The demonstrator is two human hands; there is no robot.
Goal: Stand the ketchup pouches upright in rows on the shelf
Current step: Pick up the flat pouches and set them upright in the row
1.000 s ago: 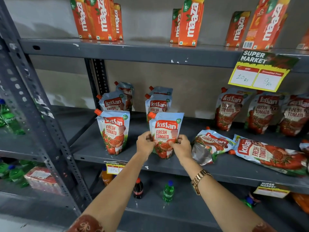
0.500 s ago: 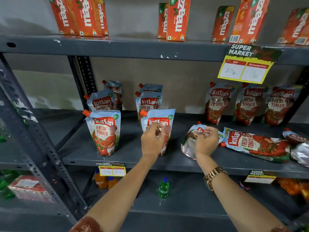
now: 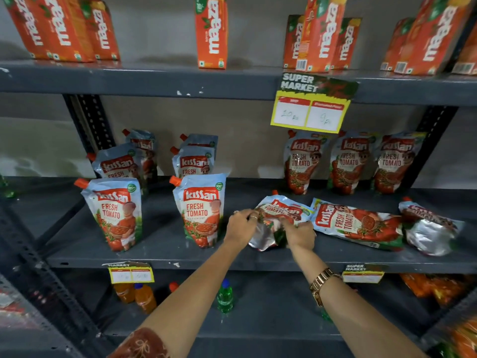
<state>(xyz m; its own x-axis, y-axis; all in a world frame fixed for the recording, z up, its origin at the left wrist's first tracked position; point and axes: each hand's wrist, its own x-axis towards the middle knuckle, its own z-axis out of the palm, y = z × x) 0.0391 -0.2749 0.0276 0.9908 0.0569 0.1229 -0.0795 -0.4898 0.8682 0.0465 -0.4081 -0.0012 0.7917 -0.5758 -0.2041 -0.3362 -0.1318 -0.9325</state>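
Lying ketchup pouch [image 3: 280, 215], frame centre, middle shelf [image 3: 160, 257]: held by left hand [image 3: 241, 227] and right hand [image 3: 299, 235], both grips closed on it.

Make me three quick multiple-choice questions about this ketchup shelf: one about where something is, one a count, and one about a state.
1. Where is the yellow price tag?
A. on the floor
B. hanging from the edge of the upper shelf
C. stuck on a pouch

2. How many ketchup pouches lie flat on the middle shelf?
A. three
B. none
C. six

3. What is the state of the pouch under the hands?
A. standing upright
B. lying down, gripped by both hands
C. hanging from a hook

Answers:
1. B, it hangs below the juice cartons.
2. A, the gripped one, a long one beside it, and one at far right.
3. B, the left hand and right hand hold its silver bottom end.
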